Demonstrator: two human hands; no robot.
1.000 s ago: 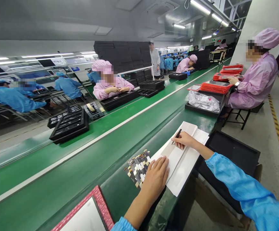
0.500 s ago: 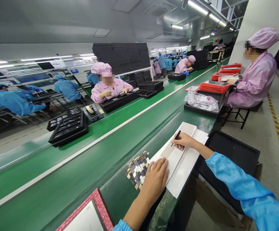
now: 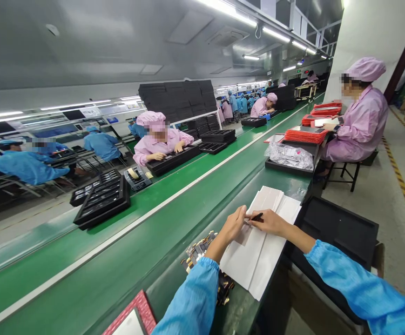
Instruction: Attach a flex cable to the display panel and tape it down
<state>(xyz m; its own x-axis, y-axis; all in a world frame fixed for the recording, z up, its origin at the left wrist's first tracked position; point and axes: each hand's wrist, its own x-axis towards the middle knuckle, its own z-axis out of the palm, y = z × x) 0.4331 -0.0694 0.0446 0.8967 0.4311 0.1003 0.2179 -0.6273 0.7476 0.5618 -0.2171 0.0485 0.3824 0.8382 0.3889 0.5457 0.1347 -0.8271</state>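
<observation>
My right hand (image 3: 270, 222) grips a thin black pen-like tool (image 3: 257, 217) over a stack of white paper sheets (image 3: 258, 251) on the green bench edge. My left hand (image 3: 235, 223) rests on the sheets with its fingertips touching the tool's tip, right beside my right hand. A fanned pile of small black-and-cream strips (image 3: 199, 251) lies left of the sheets, partly hidden under my blue left sleeve.
A black tray (image 3: 342, 228) sits to my right, a red-framed tray (image 3: 132, 318) near my left elbow. The green conveyor belt (image 3: 136, 218) carries black trays (image 3: 103, 200). A pink-clad person (image 3: 358, 121) sits further along the bench behind a plastic bag (image 3: 289, 156) and red trays (image 3: 305, 135).
My left hand slid forward from the near end of the sheets to meet my right hand at the tool. The camera view tilted slightly.
</observation>
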